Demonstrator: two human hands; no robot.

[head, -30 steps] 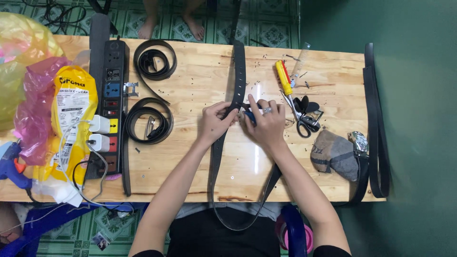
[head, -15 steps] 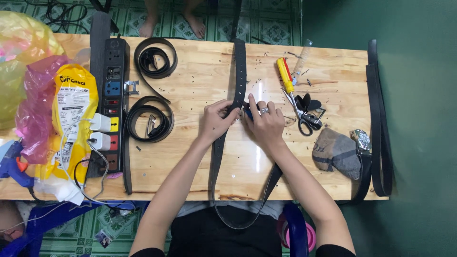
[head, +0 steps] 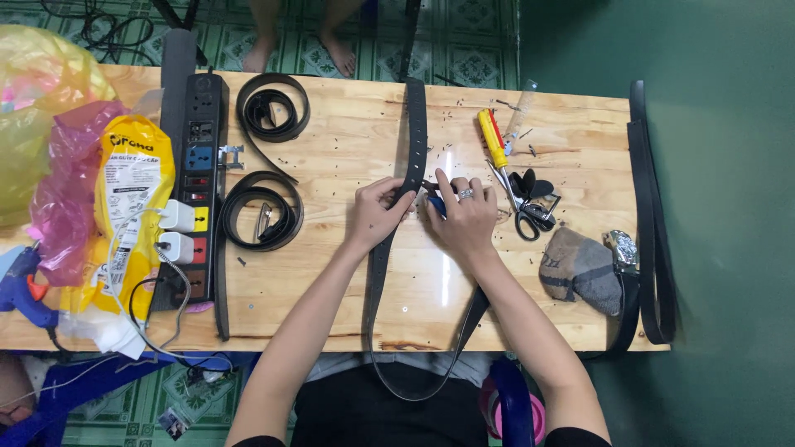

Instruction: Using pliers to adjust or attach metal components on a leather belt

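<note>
Beside the scissors [head: 534, 203], on the wooden surface [head: 348, 273], a long black belt [head: 412, 132] runs toward the person. Left hand [head: 377, 211] pinches its edge; right hand [head: 464, 217] closes on a small blue tool [head: 436, 204] touching it. Farther from the scissors lie two coiled belts [head: 261, 219].

Scissors [head: 530, 204] right of belt [head: 412, 141]

The desk [head: 348, 273] was pale, knotty wood with a glossy patch of reflected light. The black belt [head: 414, 124] looked like matt leather. The screwdriver [head: 492, 141] had a smooth yellow plastic handle, the scissors [head: 530, 207] shiny metal blades, and the bags [head: 50, 165] thin glossy plastic.
</note>
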